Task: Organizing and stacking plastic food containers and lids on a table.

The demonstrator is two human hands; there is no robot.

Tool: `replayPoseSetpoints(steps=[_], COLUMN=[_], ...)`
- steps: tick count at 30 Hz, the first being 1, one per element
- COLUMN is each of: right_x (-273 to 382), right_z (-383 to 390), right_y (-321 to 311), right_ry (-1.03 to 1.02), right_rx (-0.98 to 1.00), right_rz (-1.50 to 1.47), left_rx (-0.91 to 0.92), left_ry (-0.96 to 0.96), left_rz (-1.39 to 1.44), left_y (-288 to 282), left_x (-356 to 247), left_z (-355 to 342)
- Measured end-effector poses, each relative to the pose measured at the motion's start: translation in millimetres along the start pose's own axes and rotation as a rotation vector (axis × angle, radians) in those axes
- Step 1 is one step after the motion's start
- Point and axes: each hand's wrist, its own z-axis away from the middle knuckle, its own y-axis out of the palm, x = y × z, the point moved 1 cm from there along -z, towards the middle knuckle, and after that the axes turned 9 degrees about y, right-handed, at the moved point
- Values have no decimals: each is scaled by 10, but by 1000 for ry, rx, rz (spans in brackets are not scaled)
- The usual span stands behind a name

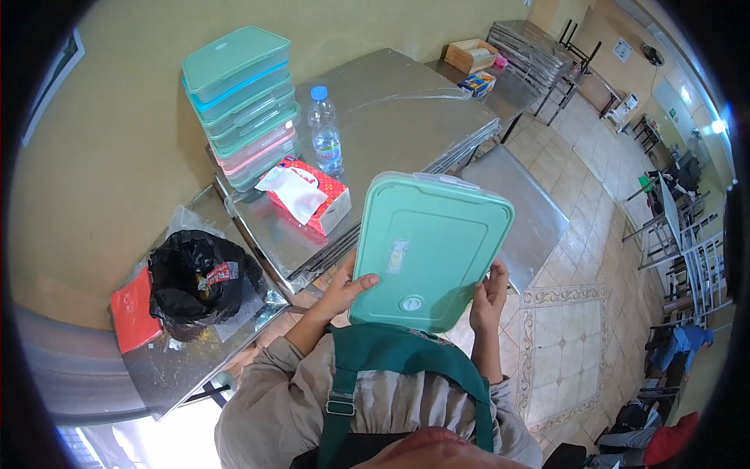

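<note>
Holding a green lidded box (433, 250) in front of the chest, the person has both hands on its sides. The left hand (342, 291) grips the left side near the lower corner, its thumb lying on the lid and its other fingers mostly hidden behind. The right hand (490, 293) is closed on the right edge, fingers bent along the rim. The lid faces the person, with a pale label and a small round disc on it. The box's near edge comes down to the green apron (391, 352); whether the two touch, I cannot tell.

Beyond and to the left stands a metal table (391, 141). On it, by the wall, rises a stack of boxes (238, 109) with green, blue and pink parts. A clear water bottle (324, 133) with a blue cap stands just beside the stack, and a red tissue box (336, 209) sits in front, a white tissue sticking out. Further left, a black plastic bag (195, 273) gapes beside a flat red thing (134, 313) on a lower metal table (176, 379).
</note>
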Motion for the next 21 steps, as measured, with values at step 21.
replayPoseSetpoints(steps=[21], right_x=[459], right_z=[-399], right_y=[-93], right_ry=[-424], right_rx=[-83], right_rz=[-164], left_rx=[112], left_ry=[148], left_rz=[-397], left_y=[-197], left_x=[130], left_z=[468])
